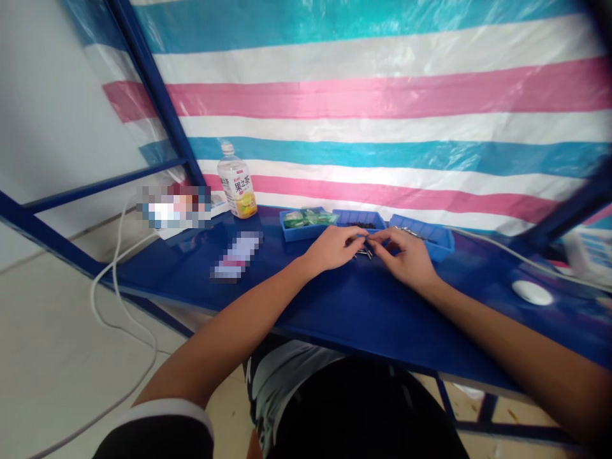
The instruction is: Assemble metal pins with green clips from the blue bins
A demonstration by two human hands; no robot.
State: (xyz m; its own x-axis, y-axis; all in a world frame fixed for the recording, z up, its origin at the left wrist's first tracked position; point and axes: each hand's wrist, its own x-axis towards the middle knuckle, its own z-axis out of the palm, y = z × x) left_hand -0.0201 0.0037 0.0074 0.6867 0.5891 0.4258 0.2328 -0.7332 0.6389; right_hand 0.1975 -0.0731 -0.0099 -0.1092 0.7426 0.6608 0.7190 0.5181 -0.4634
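My left hand [335, 247] and my right hand [404, 254] meet over the blue table, fingertips almost touching. The fingers of both are bent in a pinch, and whatever lies between them is too small to make out. Just below the fingertips are a few thin metal pieces [364, 252], partly covered by the hands. Behind my left hand stands a blue bin with green packets [306, 218]. A middle bin [358, 215] contains small dark parts. Close behind my right hand, a third blue bin [442, 237] holds shiny metal pieces, partly hidden by that hand.
A drink bottle [239, 185] stands at the back left, near a blurred-out flat object [236, 256]. To the right lies a white computer mouse [531, 292]. White cables [115, 280] hang at the left. Blue frame posts [157, 95] and a striped sheet [358, 95] border the table [344, 312].
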